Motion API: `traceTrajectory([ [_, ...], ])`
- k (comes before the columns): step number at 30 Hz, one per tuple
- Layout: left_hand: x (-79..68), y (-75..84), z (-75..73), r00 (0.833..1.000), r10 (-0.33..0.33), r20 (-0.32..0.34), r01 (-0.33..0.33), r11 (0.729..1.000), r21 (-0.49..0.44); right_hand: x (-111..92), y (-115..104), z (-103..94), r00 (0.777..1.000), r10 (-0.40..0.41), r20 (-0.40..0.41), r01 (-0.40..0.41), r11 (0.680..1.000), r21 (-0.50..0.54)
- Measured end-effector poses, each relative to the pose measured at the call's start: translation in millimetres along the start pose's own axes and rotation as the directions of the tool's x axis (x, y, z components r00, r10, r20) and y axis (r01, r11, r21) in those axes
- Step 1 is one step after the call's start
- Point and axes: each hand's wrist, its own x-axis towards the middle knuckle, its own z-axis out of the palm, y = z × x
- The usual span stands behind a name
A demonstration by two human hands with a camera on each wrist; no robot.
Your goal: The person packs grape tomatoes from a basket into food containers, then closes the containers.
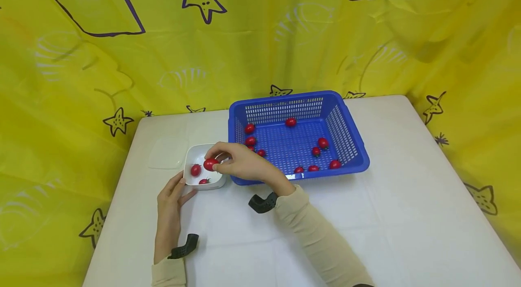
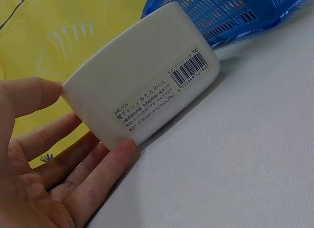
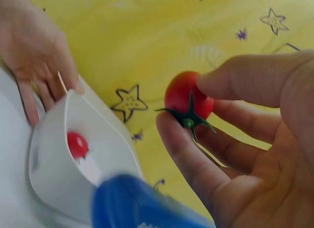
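With thumb and fingertips my right hand [image 1: 240,160] pinches a red cherry tomato [image 1: 210,164] above the white square container [image 1: 216,184]. In the right wrist view the green calyx [image 3: 189,122] of that tomato faces the camera. Two more tomatoes lie inside the container, one of them near its left wall [image 1: 196,170]. My left hand [image 1: 170,199] holds the container at its near left corner. Seen from the left wrist, those fingers [image 2: 93,188] lie against its side, beside a printed label with a barcode [image 2: 189,71].
A blue plastic basket [image 1: 362,165] with several cherry tomatoes along its sides stands right of the container. A translucent lid [image 1: 167,153] lies on the white-covered table [image 1: 252,237] at the left. A yellow patterned curtain [image 1: 244,52] hangs behind and at both sides.
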Motion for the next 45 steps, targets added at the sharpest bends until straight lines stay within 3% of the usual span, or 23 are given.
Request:
traceTrajectory([
  [9, 0.8, -1.1, 3.1, 1.0, 0.013, 0.006, -0.012, 0.999, -0.036, 13.3, -2.7, 28.1, 0.993, 0.035, -0.11, -0.035, 0.999, 0.003],
  [19, 1.6, 0.3, 4.1, 1.0, 0.02, 0.007, -0.02, 0.999, -0.038, 27.4, 0.4, 49.4, 0.966, 0.096, -0.239, -0.091, 0.995, 0.031],
  [30, 0.9, 0.6, 2.0, 1.0, 0.031, 0.006, -0.03, 0.998, -0.061, 40.6, -0.3, 66.9, 0.96, 0.15, -0.238, -0.144, 0.989, 0.04],
  [45, 2.7, -0.6, 1.7, 0.999, 0.029, -0.023, -0.03, 0.998, -0.058, 56.1, 10.6, 83.9, 0.929, 0.237, -0.283, -0.237, 0.971, 0.034],
])
